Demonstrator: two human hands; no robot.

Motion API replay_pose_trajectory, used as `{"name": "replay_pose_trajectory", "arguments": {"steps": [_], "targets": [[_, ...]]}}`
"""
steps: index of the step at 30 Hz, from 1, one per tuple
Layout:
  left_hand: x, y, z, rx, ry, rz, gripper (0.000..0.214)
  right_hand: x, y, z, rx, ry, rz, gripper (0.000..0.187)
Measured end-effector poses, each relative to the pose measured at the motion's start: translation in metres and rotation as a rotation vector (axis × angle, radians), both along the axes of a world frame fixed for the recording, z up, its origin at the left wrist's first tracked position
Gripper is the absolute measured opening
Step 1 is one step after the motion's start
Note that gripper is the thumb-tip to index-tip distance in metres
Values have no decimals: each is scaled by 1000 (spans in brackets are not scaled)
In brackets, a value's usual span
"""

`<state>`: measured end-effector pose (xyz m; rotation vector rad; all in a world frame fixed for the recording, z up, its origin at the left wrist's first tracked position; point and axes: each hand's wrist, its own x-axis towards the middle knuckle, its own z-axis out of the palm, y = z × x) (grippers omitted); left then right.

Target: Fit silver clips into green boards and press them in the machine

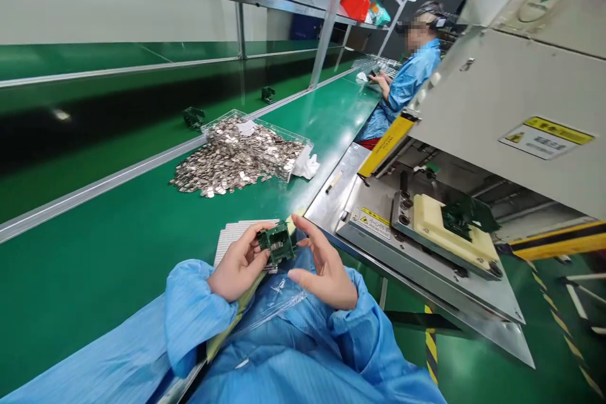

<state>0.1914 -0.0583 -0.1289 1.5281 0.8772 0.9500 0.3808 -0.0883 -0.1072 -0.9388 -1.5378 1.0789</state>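
Observation:
My left hand (239,265) is closed on a small green circuit board (277,243), held over the near edge of the green bench. Just right of the board, my right hand (324,268) hovers with fingers apart, its fingertips close to the board's edge and nothing in it. Both arms wear blue sleeves. Under the board lies a pale ribbed tray (231,237). A clear plastic bag (279,293) rests on my lap.
A heap of small silvery metal parts (234,158) spills from a clear tray, with a white cloth (307,165) beside it. To the right stands a press machine (502,101) with a cream fixture (449,227) holding a green board. A co-worker in blue (407,85) sits farther along.

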Motion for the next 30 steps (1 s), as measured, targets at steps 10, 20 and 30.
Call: {"name": "replay_pose_trajectory", "arguments": {"steps": [10,20,30], "targets": [[133,38,91,285,248,-657,61,132,-94,14,164,104,-502,74],[333,43,116,440,272,-449,77,215,-161,2,215,208,-1188,69],[206,17,95,85,74,-436,69,262,-63,60,294,-428,-1175,63]]}}
